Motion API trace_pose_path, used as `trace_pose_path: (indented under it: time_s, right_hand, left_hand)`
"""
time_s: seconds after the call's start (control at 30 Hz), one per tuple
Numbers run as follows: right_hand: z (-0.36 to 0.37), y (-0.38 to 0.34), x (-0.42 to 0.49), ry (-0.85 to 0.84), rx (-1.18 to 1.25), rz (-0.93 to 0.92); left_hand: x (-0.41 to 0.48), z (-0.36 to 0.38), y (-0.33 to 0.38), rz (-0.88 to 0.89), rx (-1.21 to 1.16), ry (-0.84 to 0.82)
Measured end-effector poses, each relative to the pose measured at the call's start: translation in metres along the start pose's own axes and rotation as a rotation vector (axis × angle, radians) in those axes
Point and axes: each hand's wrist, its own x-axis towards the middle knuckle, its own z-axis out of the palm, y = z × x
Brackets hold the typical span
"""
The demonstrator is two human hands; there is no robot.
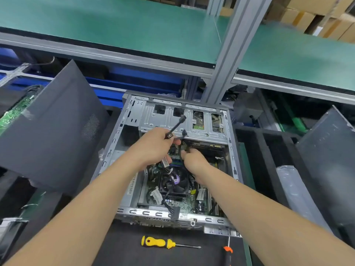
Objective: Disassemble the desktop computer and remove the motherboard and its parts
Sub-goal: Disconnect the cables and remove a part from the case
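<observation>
The computer case (132, 116) lies open on the counter (123, 246) under both hands. Its side panel (57, 121) is off and leans well left of the left hand (153, 146). The motherboard (189, 203) sits inside, just below the right hand (194, 160), with the cooler fan (175, 182) mounted; removal is judged at an early stage. The left hand grips a raised black cable (175, 126). The right hand reaches among the wiring; whether it grips anything cannot be told. Loose cables obstruct the board. A yellow screwdriver (157, 242) lies near the wrists.

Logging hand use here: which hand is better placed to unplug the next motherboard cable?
Likely right: the right hand is down at the motherboard, while the left hand grips a raised black cable.
</observation>
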Motion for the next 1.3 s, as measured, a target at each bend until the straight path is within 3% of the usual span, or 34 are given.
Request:
trace_pose_path:
  time_s: [0.1,0.23,0.4,0.47,0.63,0.8,0.87,1.0,1.1,1.2,1.3]
  right_hand:
    - [-0.008,0.0,-0.023,-0.2,0.024,0.033]
    - [-0.026,-0.024,-0.063,-0.201,0.065,-0.092]
    - [-0.053,-0.053,-0.09,-0.614,0.535,-0.299]
    - [-0.059,-0.062,-0.098,-0.666,0.539,-0.34]
    - [-0.048,-0.075,-0.106,-0.526,0.52,-0.32]
    - [-0.029,-0.087,-0.104,-0.104,0.649,-0.366]
    - [-0.02,-0.087,-0.103,-0.008,0.538,-0.395]
    - [-0.024,-0.077,-0.104,0.023,0.239,-0.522]
    - [-0.048,-0.065,-0.103,-0.051,0.188,-0.576]
    - [-0.081,-0.05,-0.098,-0.094,0.171,-0.562]
    - [-0.124,-0.026,-0.089,0.082,0.092,-0.569]
  left_hand:
    - [-0.013,-0.023,0.02,-0.034,-0.294,-0.013]
    - [-0.016,-0.045,0.042,-0.001,-0.629,0.047]
    - [-0.013,-0.057,0.053,0.06,-0.719,0.254]
    - [-0.011,-0.055,0.048,0.051,-0.718,0.294]
    - [-0.008,-0.038,0.036,-0.028,-0.789,0.276]
    - [0.003,-0.004,0.023,-0.183,-0.843,0.186]
    - [0.005,0.009,0.024,-0.209,-0.888,0.155]
    - [0.014,0.018,0.031,-0.261,-1.102,-0.035]
    - [0.016,0.025,0.045,-0.333,-1.182,-0.208]
    - [0.02,0.036,0.065,-0.354,-1.198,-0.255]
    - [0.031,0.063,0.093,-0.308,-1.202,-0.324]
